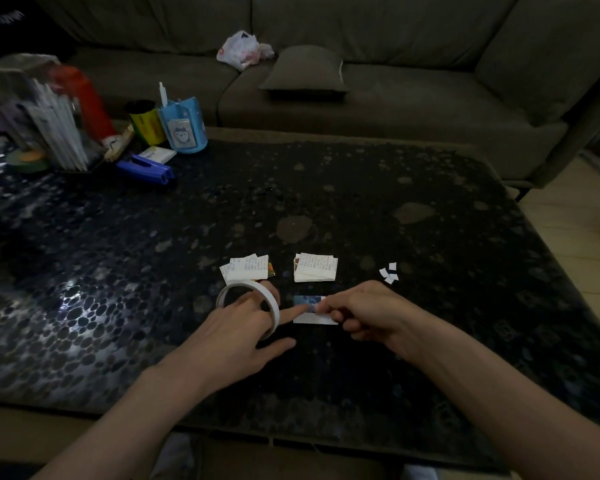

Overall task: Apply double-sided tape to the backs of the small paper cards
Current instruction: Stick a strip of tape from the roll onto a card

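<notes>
A white roll of double-sided tape (257, 296) is slipped over the fingers of my left hand (243, 327), whose index finger stretches right and presses a small card (312, 315) flat on the dark table. My right hand (364, 311) curls its fingers and pinches something small at the card's right part; what it pinches is too small to tell, perhaps tape or its backing. Two stacks of small paper cards lie just beyond: a left stack (246, 268) and a right stack (315, 268).
Small white paper scraps (388, 271) lie to the right of the stacks. At the table's far left stand a blue pen holder (184, 124), a yellow can (146, 123), a blue stapler (144, 168) and blurred clutter. A sofa with a plastic bag (241, 50) is behind.
</notes>
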The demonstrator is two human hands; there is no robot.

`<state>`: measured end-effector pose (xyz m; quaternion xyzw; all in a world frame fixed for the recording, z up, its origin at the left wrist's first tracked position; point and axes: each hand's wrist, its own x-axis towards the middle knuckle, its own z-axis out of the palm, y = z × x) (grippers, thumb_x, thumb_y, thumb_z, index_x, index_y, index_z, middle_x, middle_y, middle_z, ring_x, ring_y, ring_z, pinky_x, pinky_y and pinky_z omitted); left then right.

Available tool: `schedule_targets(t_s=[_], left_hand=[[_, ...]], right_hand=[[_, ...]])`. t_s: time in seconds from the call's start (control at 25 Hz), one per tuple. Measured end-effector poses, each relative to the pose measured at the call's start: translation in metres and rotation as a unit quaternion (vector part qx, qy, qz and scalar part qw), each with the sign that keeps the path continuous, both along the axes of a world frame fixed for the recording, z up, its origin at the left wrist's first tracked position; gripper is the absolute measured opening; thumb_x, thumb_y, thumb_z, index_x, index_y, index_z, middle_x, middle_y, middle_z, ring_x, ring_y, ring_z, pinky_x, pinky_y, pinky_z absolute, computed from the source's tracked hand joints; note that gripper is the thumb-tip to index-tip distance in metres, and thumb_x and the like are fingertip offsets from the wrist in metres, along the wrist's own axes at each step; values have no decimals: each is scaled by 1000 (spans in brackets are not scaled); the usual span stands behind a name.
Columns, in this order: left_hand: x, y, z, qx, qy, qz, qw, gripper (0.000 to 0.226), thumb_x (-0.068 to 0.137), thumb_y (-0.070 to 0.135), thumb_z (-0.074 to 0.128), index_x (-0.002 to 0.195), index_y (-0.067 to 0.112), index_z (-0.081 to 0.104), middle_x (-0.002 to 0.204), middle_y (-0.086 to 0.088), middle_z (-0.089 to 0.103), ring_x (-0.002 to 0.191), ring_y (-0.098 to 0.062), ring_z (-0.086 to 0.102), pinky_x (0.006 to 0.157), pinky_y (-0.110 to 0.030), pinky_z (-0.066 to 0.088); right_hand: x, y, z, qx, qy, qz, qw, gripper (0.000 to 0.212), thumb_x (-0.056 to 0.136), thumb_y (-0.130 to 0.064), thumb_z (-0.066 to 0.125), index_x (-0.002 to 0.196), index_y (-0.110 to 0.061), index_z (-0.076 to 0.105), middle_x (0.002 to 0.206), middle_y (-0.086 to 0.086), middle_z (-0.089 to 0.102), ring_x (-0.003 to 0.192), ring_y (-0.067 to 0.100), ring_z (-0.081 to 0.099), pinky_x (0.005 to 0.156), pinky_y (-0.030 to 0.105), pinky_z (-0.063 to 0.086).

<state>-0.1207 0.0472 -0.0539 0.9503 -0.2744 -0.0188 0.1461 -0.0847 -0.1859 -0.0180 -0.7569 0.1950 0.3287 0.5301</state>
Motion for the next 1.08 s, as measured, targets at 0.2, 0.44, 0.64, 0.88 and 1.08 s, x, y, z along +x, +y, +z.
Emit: schedule_targets(t_s=[0.2,0.44,0.64,0.88,1.08], left_hand=[[2,-4,2,11,5,29,999,70,90,79,39,155,60,22,134,12,36,120,-9,50,87,-28,52],[1,-5,3,20,19,30,999,71,91,77,43,155,60,18,138,9,34,124,-11,48,92,-33,53],[0,-5,4,31,18,27,999,71,91,78,41,156,56,22,141,9,32,129,-11,45,97,-35,53],[-1,-6,7,27,20,24,999,69,94,73,46,156,55,25,145,7,33,133,-13,44,101,-37,51],[-1,-6,8,37,16,20,999,68,96,72,46,158,52,24,147,8,30,135,-11,41,103,-36,50]], right_hand=[[2,-1,-3,-4,1,7,1000,18,92,-23,76,103,-11,81,60,-6,60,44,4,45,47,20,37],[2,-1,-6,-2,-11,12,1000,11,92,-25,77,97,-16,81,61,-6,62,45,4,48,48,20,40],[1,-1,-7,-15,-25,18,999,8,91,-26,79,97,-21,82,60,-7,65,46,3,51,48,20,43],[2,1,-6,-21,-14,10,1000,12,92,-27,78,99,-18,81,61,-7,66,46,3,51,50,21,43],[2,2,-4,-20,-5,-3,1000,11,91,-25,78,98,-17,81,66,-6,70,46,4,52,47,18,40]])
